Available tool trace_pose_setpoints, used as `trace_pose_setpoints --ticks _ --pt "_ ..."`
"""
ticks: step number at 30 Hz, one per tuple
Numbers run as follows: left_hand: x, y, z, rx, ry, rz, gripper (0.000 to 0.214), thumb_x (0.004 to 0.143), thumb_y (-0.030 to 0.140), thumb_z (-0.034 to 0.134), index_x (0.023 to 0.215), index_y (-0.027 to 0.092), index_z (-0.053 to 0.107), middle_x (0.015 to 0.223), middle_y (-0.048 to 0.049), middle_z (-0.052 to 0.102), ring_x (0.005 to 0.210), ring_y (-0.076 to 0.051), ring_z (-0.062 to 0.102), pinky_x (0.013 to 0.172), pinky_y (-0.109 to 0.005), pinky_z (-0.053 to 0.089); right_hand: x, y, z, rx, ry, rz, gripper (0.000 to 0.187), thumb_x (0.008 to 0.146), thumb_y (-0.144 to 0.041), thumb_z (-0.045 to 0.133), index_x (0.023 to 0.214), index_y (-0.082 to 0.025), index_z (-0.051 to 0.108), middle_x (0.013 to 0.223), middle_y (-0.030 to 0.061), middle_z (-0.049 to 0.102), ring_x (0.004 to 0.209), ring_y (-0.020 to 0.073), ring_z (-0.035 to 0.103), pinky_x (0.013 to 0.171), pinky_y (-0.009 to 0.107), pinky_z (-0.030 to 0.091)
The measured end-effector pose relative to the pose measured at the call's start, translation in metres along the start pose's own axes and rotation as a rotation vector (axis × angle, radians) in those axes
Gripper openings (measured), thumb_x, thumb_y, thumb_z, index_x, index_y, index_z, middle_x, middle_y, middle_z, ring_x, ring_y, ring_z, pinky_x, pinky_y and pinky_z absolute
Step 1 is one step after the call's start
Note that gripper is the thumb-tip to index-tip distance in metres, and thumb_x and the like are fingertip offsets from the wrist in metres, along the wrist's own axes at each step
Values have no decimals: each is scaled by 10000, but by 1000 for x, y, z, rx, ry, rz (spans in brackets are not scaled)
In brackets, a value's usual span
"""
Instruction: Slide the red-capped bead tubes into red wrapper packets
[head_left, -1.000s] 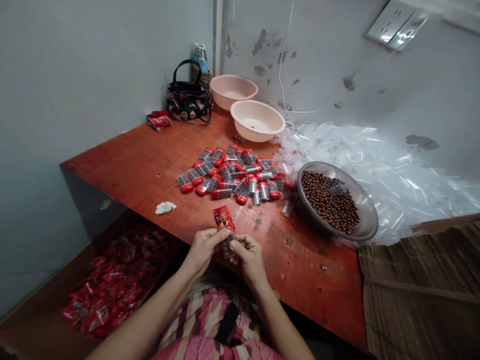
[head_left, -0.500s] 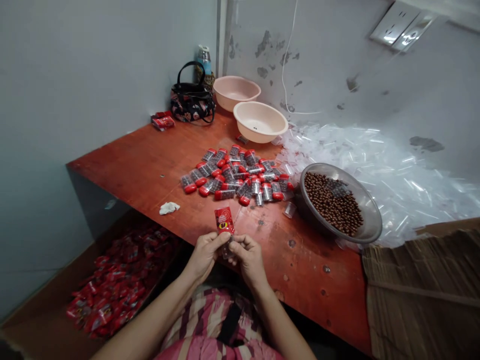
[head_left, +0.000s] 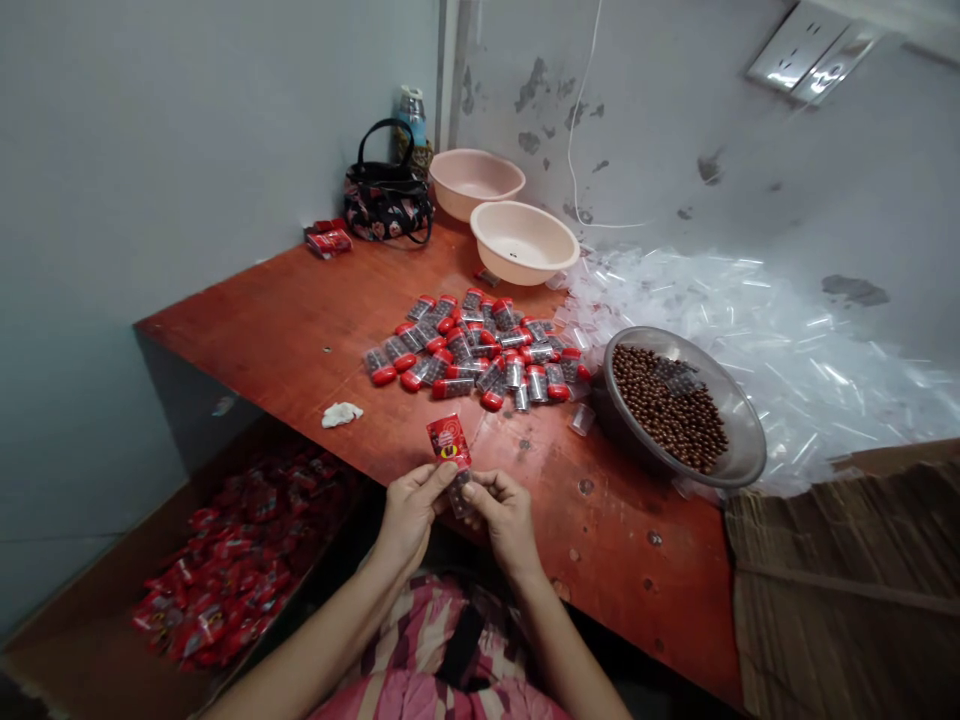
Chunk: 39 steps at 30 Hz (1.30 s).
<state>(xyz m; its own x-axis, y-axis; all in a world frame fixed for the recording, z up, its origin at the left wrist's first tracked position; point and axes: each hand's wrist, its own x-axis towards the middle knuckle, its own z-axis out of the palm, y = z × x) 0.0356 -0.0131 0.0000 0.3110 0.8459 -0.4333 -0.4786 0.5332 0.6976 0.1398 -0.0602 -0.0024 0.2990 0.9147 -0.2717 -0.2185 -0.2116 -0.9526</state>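
Both my hands meet at the near edge of the red-brown table (head_left: pixel 285 330). My left hand (head_left: pixel 409 510) pinches a small red packet (head_left: pixel 448 442) that stands up above my fingers. My right hand (head_left: pixel 506 512) is closed on the clear lower part of the same packet, which holds dark contents. Beyond my hands lies a heap of small clear tubes with red caps (head_left: pixel 472 350), filled with dark beads.
A metal bowl of brown beads (head_left: pixel 679 408) sits right of the heap, with a pile of empty clear tubes (head_left: pixel 750 320) behind. Two pink basins (head_left: pixel 517 240), a black handbag (head_left: pixel 386 195) and a bottle stand at the back. A box of red packets (head_left: pixel 225 570) lies lower left.
My hands have stayed together on the red packet; it has tilted slightly left. The camera view has shifted a little.
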Motion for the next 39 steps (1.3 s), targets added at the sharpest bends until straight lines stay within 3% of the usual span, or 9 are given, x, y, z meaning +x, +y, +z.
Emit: trace_pose_setpoints --ticks 6,11,14,17,22,28,31,36,39 --pt "0 5 0 -70 -93 -83 215 691 298 628 743 90 650 669 -65 641 614 -146 578 620 -268 458 -2 2 0 -10 -6 -2 181 701 -320 628 770 -156 595 622 -22 590 486 84 497 456 189 404" --pt "3 -1 -5 70 11 21 167 650 270 664 633 109 628 576 -9 600 537 -120 540 558 -244 435 -9 -2 8 -167 66 -137 185 734 -318 591 819 -155 603 735 17 632 619 126 557 606 241 460" --pt "1 -5 -6 102 75 74 161 638 273 671 653 117 635 587 -1 609 559 -128 552 551 -236 426 -9 -1 10 -150 55 -112 186 734 -325 592 818 -159 598 705 7 623 591 123 551 576 234 457" --pt "-1 -6 -4 50 52 51 184 646 288 662 708 116 647 634 -21 638 563 -136 561 539 -238 426 -9 0 8 -120 16 -62 181 735 -335 589 802 -167 592 656 -12 608 532 111 533 514 219 438" --pt "-1 -5 -3 -25 8 -33 213 663 271 654 773 89 655 670 -62 646 590 -142 572 570 -249 447 -11 0 7 -333 14 -190 149 741 -302 585 813 -178 625 712 19 622 617 131 543 596 240 442" --pt "-10 -9 -7 -36 -137 -93 297 731 317 575 885 72 643 562 -31 585 426 -109 483 423 -251 411 -7 11 10 76 52 51 181 711 -320 618 712 -147 565 515 -40 528 366 63 432 355 176 339" --pt "-12 -6 -8 -45 -145 -96 293 727 308 584 882 67 644 626 -57 610 478 -119 509 459 -259 431 -7 13 11 168 38 59 169 684 -285 650 695 -142 561 516 -37 553 384 62 453 379 172 359" --pt "-8 0 -8 -78 -60 -119 268 694 309 624 833 81 653 738 -90 642 530 -111 527 480 -232 423 -14 8 15 173 -52 33 216 674 -251 657 856 -144 609 668 2 636 529 101 557 538 225 464" --pt "-10 -2 -7 -58 -57 -106 218 671 271 651 768 76 655 692 -72 628 540 -97 515 474 -200 396 -15 7 18 210 -13 25 166 640 -212 676 772 -149 598 592 -23 619 489 92 547 515 212 460"
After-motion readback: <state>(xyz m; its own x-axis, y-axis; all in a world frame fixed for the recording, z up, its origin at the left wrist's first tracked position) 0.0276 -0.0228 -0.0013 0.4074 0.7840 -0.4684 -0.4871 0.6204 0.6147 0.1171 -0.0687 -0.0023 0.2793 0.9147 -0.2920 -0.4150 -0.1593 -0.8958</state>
